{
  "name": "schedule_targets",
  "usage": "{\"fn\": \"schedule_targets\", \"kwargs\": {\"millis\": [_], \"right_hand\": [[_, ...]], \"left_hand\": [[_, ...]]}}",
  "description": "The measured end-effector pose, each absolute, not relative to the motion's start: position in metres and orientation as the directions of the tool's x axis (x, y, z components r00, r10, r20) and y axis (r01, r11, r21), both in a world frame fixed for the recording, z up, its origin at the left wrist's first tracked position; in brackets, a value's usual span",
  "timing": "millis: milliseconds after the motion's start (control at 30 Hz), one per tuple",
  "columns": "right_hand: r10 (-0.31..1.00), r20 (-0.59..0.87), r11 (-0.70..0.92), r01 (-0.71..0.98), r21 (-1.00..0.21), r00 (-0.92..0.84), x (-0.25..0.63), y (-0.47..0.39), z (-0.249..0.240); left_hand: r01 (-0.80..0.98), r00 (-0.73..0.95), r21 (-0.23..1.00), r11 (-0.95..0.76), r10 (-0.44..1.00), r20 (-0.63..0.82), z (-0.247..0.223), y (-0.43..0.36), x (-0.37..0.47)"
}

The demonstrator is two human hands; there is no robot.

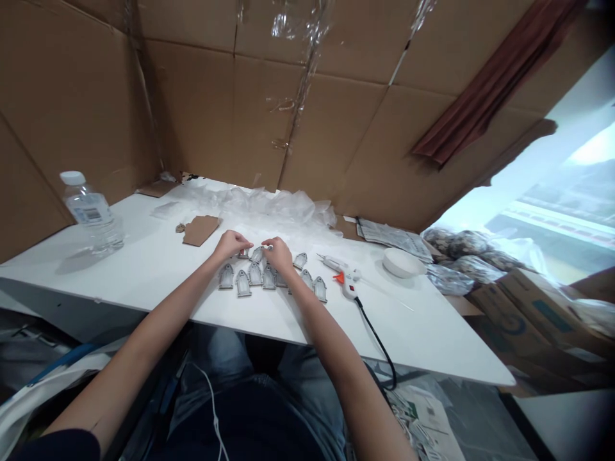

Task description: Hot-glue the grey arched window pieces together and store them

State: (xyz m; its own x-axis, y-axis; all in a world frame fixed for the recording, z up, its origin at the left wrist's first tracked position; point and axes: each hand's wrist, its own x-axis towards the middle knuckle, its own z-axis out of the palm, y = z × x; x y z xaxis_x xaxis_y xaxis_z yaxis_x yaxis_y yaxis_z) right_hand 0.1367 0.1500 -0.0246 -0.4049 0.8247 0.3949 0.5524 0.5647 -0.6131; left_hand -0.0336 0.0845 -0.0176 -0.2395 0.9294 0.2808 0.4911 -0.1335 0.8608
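Several small grey arched frames [243, 283], lantern-like in outline with pale centres, lie grouped on the white table. My left hand [231, 244] is at the group's far left edge, thumb and fingers pinched together; anything between the tips is too small to make out. Beneath those fingers sits a partly covered frame. My right hand [279, 255] is closed at the fingertips on a tilted arched frame [257, 255] between the two hands. Its palm and forearm hide some of the frames behind them. A white glue gun [346, 286] with an orange trigger lies right of the group.
Clear plastic wrap [269, 208] runs along the back, before a cardboard wall [192, 109]. A water bottle [93, 214] stands at left, near a torn cardboard piece [200, 230]. A white bowl [402, 263] sits at right. The glue gun's black cord [377, 336] drops over the front edge.
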Motion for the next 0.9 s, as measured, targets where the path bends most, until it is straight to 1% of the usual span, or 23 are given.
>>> {"fn": "schedule_targets", "kwargs": {"millis": [200,267,333,400,500,600,767,900], "right_hand": [[0.800,0.355,0.567,0.416,-0.711,-0.484,0.121,0.145,-0.014],[0.797,0.340,0.558,0.394,-0.730,-0.499,0.113,0.148,-0.012],[0.810,0.321,0.536,0.397,-0.745,-0.490,0.106,0.152,-0.011],[0.831,0.298,0.508,0.421,-0.751,-0.470,0.101,0.157,-0.013],[0.850,0.262,0.484,0.480,-0.732,-0.458,0.096,0.161,-0.017],[0.858,0.242,0.481,0.546,-0.686,-0.453,0.090,0.158,-0.021],[0.872,0.263,0.482,0.640,-0.598,-0.412,0.081,0.150,-0.025],[0.857,0.311,0.515,0.653,-0.556,-0.411,0.083,0.148,-0.025]], "left_hand": [[0.445,-0.160,0.889,-0.105,0.968,0.194,-0.017,0.083,-0.031],[0.439,-0.140,0.894,-0.085,0.977,0.161,-0.017,0.085,-0.033],[0.437,-0.156,0.898,-0.050,0.979,0.130,-0.017,0.088,-0.038],[0.436,-0.212,0.900,-0.019,0.969,0.123,-0.016,0.093,-0.045],[0.444,-0.313,0.896,-0.002,0.936,0.158,-0.017,0.099,-0.057],[0.467,-0.378,0.884,0.009,0.906,0.190,-0.020,0.103,-0.065],[0.506,-0.417,0.861,0.045,0.887,0.199,-0.024,0.105,-0.072],[0.539,-0.429,0.839,0.076,0.882,0.196,-0.027,0.107,-0.078]]}}
